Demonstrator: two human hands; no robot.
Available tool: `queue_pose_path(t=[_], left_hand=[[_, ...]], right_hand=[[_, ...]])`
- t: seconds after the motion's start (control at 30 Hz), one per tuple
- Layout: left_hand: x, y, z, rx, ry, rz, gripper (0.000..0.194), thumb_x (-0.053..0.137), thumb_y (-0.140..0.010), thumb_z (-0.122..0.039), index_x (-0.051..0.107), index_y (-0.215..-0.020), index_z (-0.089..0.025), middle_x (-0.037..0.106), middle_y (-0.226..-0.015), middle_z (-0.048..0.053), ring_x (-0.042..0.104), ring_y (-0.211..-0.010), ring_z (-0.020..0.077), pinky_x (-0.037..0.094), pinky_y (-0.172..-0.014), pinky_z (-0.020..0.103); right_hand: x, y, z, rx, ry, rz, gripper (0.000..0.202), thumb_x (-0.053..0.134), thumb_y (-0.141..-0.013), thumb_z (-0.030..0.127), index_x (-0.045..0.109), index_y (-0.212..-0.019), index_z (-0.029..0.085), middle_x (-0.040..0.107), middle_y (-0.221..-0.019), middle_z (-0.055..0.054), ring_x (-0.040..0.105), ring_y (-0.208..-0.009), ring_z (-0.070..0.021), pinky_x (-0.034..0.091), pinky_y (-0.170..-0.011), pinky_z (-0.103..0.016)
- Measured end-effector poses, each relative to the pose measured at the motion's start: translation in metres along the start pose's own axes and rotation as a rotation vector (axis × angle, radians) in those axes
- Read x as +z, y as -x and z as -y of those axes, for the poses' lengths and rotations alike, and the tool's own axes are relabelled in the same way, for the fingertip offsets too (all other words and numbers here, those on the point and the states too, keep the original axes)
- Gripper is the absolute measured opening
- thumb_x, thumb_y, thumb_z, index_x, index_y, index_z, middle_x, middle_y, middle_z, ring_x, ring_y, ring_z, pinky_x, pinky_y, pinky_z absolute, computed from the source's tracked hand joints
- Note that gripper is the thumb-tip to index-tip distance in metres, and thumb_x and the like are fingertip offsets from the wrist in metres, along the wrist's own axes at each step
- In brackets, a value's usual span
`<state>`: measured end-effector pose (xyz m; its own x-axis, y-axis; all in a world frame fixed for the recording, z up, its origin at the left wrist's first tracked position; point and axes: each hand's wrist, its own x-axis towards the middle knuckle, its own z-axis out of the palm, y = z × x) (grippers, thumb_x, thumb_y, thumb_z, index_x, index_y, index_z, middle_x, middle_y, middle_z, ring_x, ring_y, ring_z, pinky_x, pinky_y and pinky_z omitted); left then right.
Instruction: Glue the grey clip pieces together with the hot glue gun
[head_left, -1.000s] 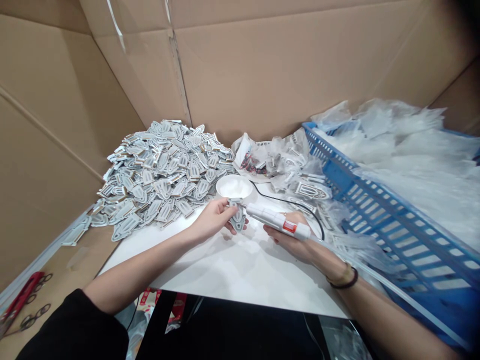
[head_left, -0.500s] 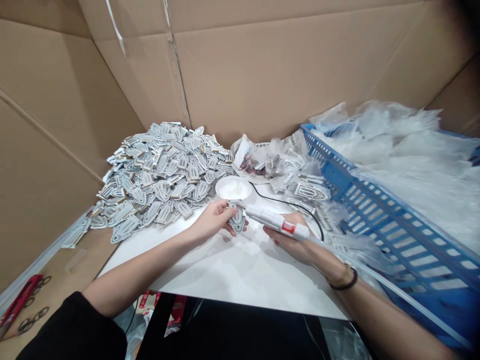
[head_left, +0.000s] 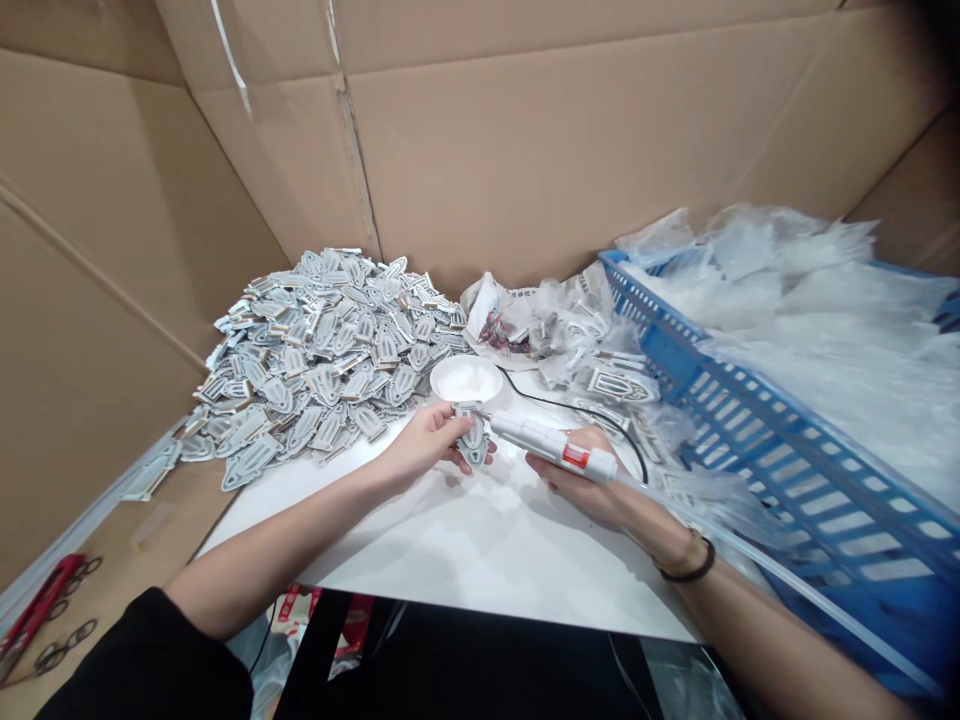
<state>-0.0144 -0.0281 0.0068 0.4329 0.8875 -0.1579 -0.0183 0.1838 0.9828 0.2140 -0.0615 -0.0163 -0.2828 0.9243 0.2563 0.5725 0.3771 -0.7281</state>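
My left hand [head_left: 427, 440] pinches a grey, arch-shaped flat piece [head_left: 472, 440] with a slotted middle and a straight bar at its top end. In my right hand [head_left: 581, 475] lies a white pen-shaped tool [head_left: 540, 437] with a red label. The tool's thin tip points left and meets or nearly meets the upper part of the piece; exact contact is too small to tell. A long translucent rod or tube [head_left: 795, 580] trails from the tool's rear. Just beyond my left hand stands a white round dish [head_left: 466, 378] with white contents.
A large heap of similar grey pieces [head_left: 322, 350] fills the back left. Plastic bags with pieces [head_left: 615, 380] lie beside a blue crate [head_left: 787, 450] of clear bags at right. A black cord [head_left: 577, 403] crosses the white tabletop [head_left: 450, 560]. A red-handled cutter [head_left: 41, 605] lies at far left.
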Motion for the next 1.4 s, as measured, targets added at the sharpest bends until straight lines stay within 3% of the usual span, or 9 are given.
queue_pose_path(t=[0.2, 0.37, 0.53, 0.7, 0.93, 1.07, 1.17, 1.27, 1.4], left_hand=[[0.001, -0.001, -0.001, -0.011, 0.026, 0.000, 0.013, 0.061, -0.088, -0.025, 0.062, -0.093, -0.013, 0.075, -0.083, 0.013, 0.073, -0.071, 0.0211, 0.052, -0.050, 0.023], [0.004, 0.001, -0.006, -0.056, 0.091, -0.031, 0.011, 0.054, -0.092, -0.018, 0.062, -0.092, -0.011, 0.075, -0.083, 0.014, 0.073, -0.069, 0.0195, 0.052, -0.050, 0.022], [0.001, 0.000, -0.005, -0.061, 0.101, -0.023, 0.014, 0.062, -0.089, -0.025, 0.062, -0.093, -0.011, 0.075, -0.087, 0.016, 0.072, -0.069, 0.0193, 0.052, -0.051, 0.022], [-0.002, 0.000, 0.000, -0.009, 0.032, 0.048, 0.023, 0.066, -0.087, -0.035, 0.060, -0.092, -0.013, 0.074, -0.086, 0.014, 0.072, -0.071, 0.0202, 0.053, -0.053, 0.024], [-0.011, -0.003, 0.000, 0.088, -0.283, 0.045, 0.022, 0.069, -0.080, -0.035, 0.067, -0.088, -0.015, 0.066, -0.076, 0.004, 0.062, -0.055, 0.0133, 0.050, -0.049, 0.023], [-0.030, -0.012, -0.010, 0.103, -0.434, -0.097, 0.008, 0.070, -0.077, -0.022, 0.070, -0.075, -0.014, 0.062, -0.063, 0.000, 0.049, -0.046, 0.0080, 0.037, -0.042, 0.019], [-0.052, -0.026, -0.029, 0.046, -0.243, -0.316, 0.006, 0.070, -0.074, -0.012, 0.067, -0.069, -0.013, 0.057, -0.054, -0.002, 0.045, -0.042, 0.0074, 0.033, -0.041, 0.018], [-0.084, -0.050, -0.067, 0.063, -0.004, -0.545, 0.012, 0.066, -0.079, -0.005, 0.060, -0.073, -0.014, 0.050, -0.051, -0.003, 0.045, -0.042, 0.0078, 0.040, -0.044, 0.019], [-0.131, -0.077, -0.129, 0.253, 0.177, -0.757, 0.010, 0.050, -0.095, -0.007, 0.055, -0.091, -0.014, 0.051, -0.061, -0.003, 0.053, -0.054, 0.0053, 0.048, -0.059, 0.013]], right_hand=[[0.000, -0.001, -0.003, -0.080, 0.002, -0.016, 0.041, 0.053, -0.087, 0.036, 0.032, -0.055, 0.022, 0.038, -0.050, 0.002, 0.034, -0.048, -0.0108, 0.024, -0.047, -0.028], [-0.002, -0.002, 0.000, -0.122, 0.016, -0.040, 0.038, 0.053, -0.089, 0.033, 0.038, -0.056, 0.021, 0.043, -0.052, 0.002, 0.038, -0.048, -0.0108, 0.027, -0.049, -0.028], [-0.006, -0.001, 0.011, -0.049, 0.060, -0.040, 0.038, 0.053, -0.087, 0.030, 0.045, -0.051, 0.022, 0.047, -0.048, 0.000, 0.042, -0.047, -0.0123, 0.028, -0.048, -0.028], [-0.004, -0.001, 0.007, 0.033, 0.028, -0.048, 0.039, 0.056, -0.086, 0.038, 0.047, -0.051, 0.023, 0.050, -0.046, -0.001, 0.044, -0.046, -0.0133, 0.029, -0.047, -0.028], [-0.006, -0.003, 0.001, 0.192, -0.105, -0.104, 0.037, 0.060, -0.081, 0.049, 0.056, -0.055, 0.022, 0.060, -0.052, -0.004, 0.054, -0.047, -0.0164, 0.039, -0.048, -0.029], [-0.011, -0.003, 0.007, 0.267, -0.216, -0.181, 0.038, 0.063, -0.076, 0.056, 0.062, -0.063, 0.021, 0.061, -0.054, -0.005, 0.056, -0.048, -0.0179, 0.041, -0.046, -0.029], [-0.011, -0.004, 0.008, 0.289, -0.220, -0.185, 0.038, 0.064, -0.076, 0.056, 0.061, -0.061, 0.021, 0.063, -0.054, -0.006, 0.056, -0.048, -0.0180, 0.041, -0.047, -0.030], [-0.008, -0.005, 0.003, 0.252, -0.140, -0.166, 0.041, 0.062, -0.079, 0.055, 0.058, -0.056, 0.021, 0.063, -0.053, -0.006, 0.054, -0.046, -0.0174, 0.039, -0.047, -0.031], [-0.006, -0.005, -0.001, 0.222, -0.099, -0.153, 0.040, 0.060, -0.082, 0.053, 0.058, -0.056, 0.022, 0.063, -0.053, -0.005, 0.056, -0.048, -0.0182, 0.040, -0.050, -0.031]])
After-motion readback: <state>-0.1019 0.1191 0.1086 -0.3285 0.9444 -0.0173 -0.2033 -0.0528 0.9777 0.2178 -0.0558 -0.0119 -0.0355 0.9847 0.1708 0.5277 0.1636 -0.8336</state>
